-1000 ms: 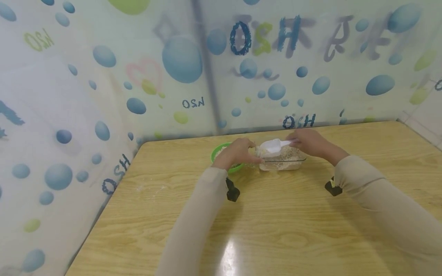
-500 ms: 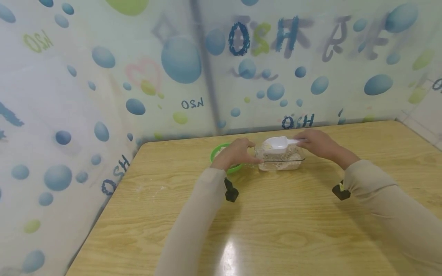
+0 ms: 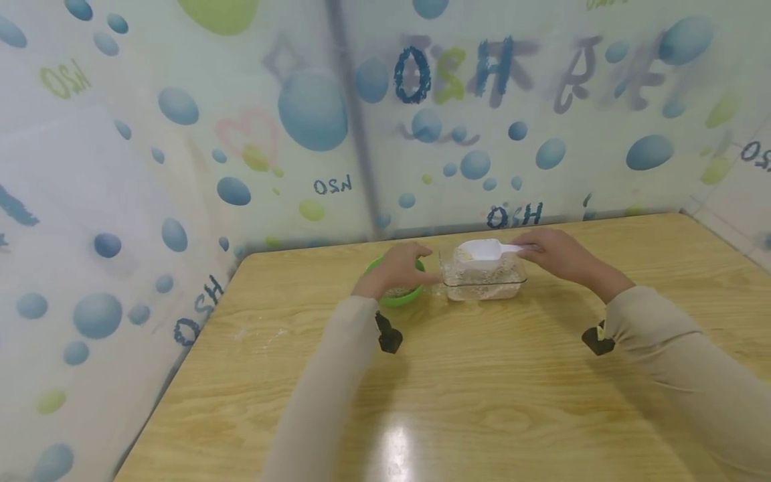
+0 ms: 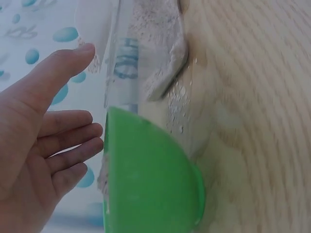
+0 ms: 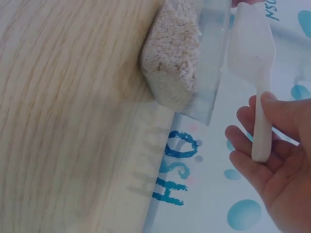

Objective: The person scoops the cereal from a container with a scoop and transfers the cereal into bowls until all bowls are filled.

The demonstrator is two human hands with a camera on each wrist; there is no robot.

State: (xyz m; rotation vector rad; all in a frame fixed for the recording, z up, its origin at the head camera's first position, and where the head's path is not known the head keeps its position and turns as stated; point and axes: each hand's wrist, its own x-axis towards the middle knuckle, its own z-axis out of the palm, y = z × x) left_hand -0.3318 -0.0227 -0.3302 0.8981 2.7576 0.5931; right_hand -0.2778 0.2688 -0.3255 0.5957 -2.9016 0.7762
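Observation:
My right hand [image 3: 557, 254] grips the handle of a white scoop [image 3: 478, 250], its thumb laid along it. The scoop is held over a clear rectangular container [image 3: 484, 292] partly filled with pale flakes [image 5: 172, 53] that look like oats. A few flakes show in the scoop's bowl. My left hand [image 3: 394, 269] hovers over a green bowl [image 4: 146, 179], thumb and fingers spread apart with nothing between them. In the left wrist view, the fingertips are right by the bowl's rim. Some flakes show inside the bowl; my hand hides much of it in the head view.
The container and bowl stand side by side near the back of a wood-grain table [image 3: 470, 402]. Behind it is a wall [image 3: 385, 134] with painted blue and green dots and letters. Another wall [image 3: 90, 201] runs along the left side.
My left hand has moved left, away from the container's edge and over the bowl. The scoop, in my right hand, has shifted right over the container and levelled. The head view has shifted slightly.

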